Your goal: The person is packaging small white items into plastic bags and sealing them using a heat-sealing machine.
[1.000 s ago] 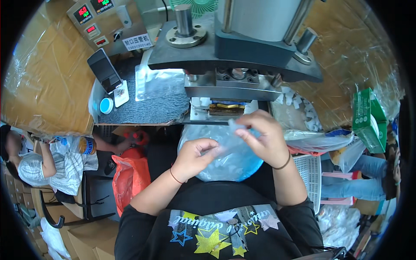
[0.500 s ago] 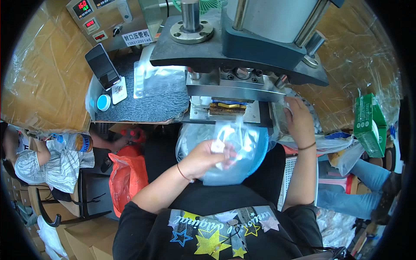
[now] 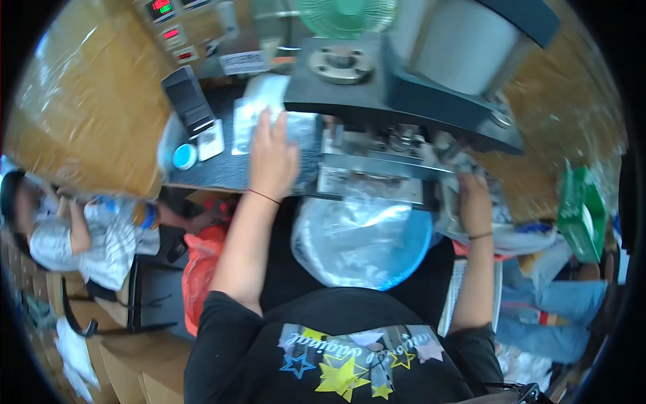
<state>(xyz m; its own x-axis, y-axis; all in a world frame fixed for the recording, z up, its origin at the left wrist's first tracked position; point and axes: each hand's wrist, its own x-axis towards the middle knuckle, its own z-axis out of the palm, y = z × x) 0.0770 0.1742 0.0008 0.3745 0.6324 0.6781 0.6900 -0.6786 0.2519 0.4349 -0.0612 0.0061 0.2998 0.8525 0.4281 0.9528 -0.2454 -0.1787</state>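
The left hand [image 3: 272,158] lies flat, palm down, on a stack of clear plastic packets [image 3: 259,121] on the dark tabletop [image 3: 215,172]; its fingers [image 3: 268,128] are stretched out and close together, pressing the top packet rather than gripping it, with the stack showing just beyond and to either side of the fingertips. Left of those fingers stand a dark phone-like device [image 3: 188,101], a small white card [image 3: 210,140] and a blue-rimmed round cap [image 3: 184,156]. The right hand [image 3: 473,195] reaches up to the right end of the grey press machine [image 3: 397,101]; its fingers are hidden against crumpled plastic there, so I cannot tell whether they hold anything. Between the two forearms, nearer the body, sits a blue basin [image 3: 363,242] full of clear plastic bags
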